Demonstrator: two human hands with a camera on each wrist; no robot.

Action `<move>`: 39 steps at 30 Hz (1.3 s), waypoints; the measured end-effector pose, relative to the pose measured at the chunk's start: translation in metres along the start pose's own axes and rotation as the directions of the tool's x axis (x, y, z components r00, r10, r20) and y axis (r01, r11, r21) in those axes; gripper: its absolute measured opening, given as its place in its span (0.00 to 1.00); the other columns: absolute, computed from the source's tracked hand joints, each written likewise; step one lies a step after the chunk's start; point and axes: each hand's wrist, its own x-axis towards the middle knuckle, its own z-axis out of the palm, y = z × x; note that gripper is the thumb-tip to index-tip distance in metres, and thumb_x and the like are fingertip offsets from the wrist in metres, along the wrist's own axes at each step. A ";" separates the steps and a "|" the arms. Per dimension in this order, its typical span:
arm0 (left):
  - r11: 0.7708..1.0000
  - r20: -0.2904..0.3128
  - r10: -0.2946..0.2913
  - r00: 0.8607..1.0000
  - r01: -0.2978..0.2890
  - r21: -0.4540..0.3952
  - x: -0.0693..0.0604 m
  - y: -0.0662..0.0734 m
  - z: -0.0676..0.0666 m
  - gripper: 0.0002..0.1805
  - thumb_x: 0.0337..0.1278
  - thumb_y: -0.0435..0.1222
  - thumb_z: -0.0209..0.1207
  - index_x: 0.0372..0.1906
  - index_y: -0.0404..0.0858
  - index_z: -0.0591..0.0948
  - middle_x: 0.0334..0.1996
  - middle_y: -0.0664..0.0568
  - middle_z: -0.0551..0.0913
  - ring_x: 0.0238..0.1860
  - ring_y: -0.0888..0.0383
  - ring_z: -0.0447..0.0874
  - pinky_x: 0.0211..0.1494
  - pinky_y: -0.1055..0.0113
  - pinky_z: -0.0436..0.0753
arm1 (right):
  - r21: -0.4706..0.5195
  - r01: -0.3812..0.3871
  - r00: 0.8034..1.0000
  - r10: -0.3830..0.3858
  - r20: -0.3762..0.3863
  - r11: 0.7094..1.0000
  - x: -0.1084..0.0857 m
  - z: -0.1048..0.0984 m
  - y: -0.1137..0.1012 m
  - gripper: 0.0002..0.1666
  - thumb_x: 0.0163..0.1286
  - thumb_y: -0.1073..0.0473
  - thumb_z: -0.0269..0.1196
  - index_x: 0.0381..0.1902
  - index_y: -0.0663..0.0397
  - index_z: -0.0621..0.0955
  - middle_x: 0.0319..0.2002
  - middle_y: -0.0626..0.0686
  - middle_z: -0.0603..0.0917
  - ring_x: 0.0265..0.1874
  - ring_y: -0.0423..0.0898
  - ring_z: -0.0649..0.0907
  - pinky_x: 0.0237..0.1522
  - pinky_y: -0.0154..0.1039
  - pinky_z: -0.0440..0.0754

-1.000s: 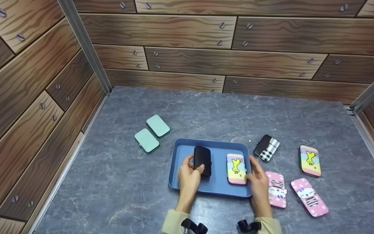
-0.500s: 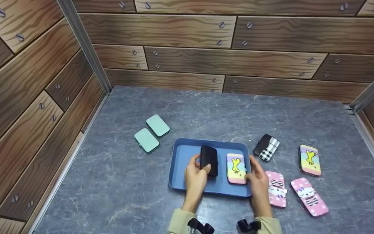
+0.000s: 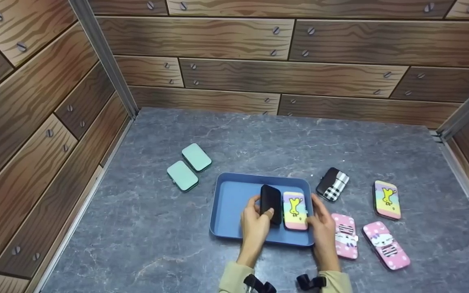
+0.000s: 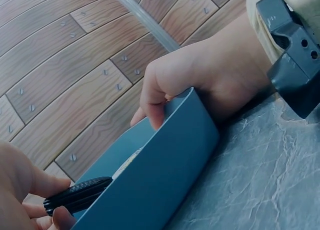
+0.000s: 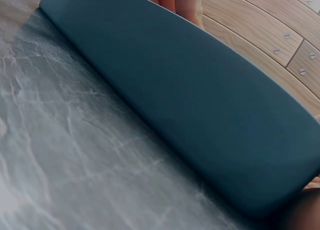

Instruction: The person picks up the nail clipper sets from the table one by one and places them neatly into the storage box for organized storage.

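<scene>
At far left, two mint cases, one nearer you [image 3: 182,176] and one farther off [image 3: 196,157], lie just beside each other on the gray surface [image 3: 136,244], outside the blue tray [image 3: 230,199]. Inside the tray's right half, your left hand [image 3: 255,221] holds the black case [image 3: 270,201], thumb across its face and fingers at its left edge. Your left forearm rises from below, the hand pointing forward and slightly right over the near wall. The case's long axis runs away from you, nearly parallel to that of the rainbow case [image 3: 294,211] just to its right; you cannot tell from here whether the two touch, or whether the black case rests on the tray floor.

Your right hand, [image 3: 324,230] the nearer of the two to the rainbow case, grips the tray's right wall, thumb over the rim, fingers along the outside, wrist low and hand leaning a little left.

Farther right, beyond the tray, lie a checked case [image 3: 333,184], a pink case [image 3: 344,240] partly behind your hand, a second pink case [image 3: 386,246] set aslant and another rainbow case [image 3: 386,199].
</scene>
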 end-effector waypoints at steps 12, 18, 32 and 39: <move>1.000 0.012 0.019 1.000 -0.019 0.025 0.000 -0.004 0.003 0.27 0.53 0.31 0.67 0.62 0.37 0.78 0.26 0.56 0.79 0.27 0.60 0.76 0.33 0.63 0.78 | -0.010 0.001 1.000 -0.001 -0.006 1.000 -0.001 -0.001 0.001 0.45 0.57 0.83 0.48 0.74 0.60 0.64 0.76 0.54 0.61 0.76 0.45 0.56 0.69 0.32 0.64; 0.998 0.011 0.034 0.999 -0.035 0.051 0.001 -0.005 0.005 0.28 0.55 0.32 0.67 0.62 0.37 0.77 0.35 0.53 0.83 0.34 0.59 0.80 0.39 0.61 0.81 | -0.022 -0.001 1.000 0.001 -0.004 1.000 0.001 0.000 0.001 0.45 0.57 0.83 0.48 0.74 0.59 0.64 0.76 0.53 0.61 0.76 0.45 0.57 0.70 0.34 0.62; 0.989 0.076 0.087 0.993 -0.095 0.117 0.001 -0.007 0.003 0.27 0.57 0.31 0.65 0.62 0.38 0.73 0.44 0.47 0.84 0.42 0.54 0.83 0.43 0.57 0.82 | -0.020 0.009 1.000 -0.009 0.003 1.000 0.000 0.000 0.000 0.45 0.57 0.83 0.47 0.74 0.60 0.64 0.75 0.54 0.62 0.75 0.46 0.57 0.67 0.31 0.66; 0.979 0.091 0.088 0.992 -0.103 0.176 -0.002 -0.007 0.003 0.27 0.59 0.30 0.64 0.63 0.38 0.71 0.55 0.38 0.79 0.49 0.43 0.81 0.49 0.50 0.81 | -0.009 0.026 1.000 -0.026 -0.001 1.000 0.000 0.000 0.001 0.44 0.57 0.83 0.47 0.74 0.63 0.63 0.75 0.57 0.62 0.76 0.48 0.56 0.68 0.30 0.65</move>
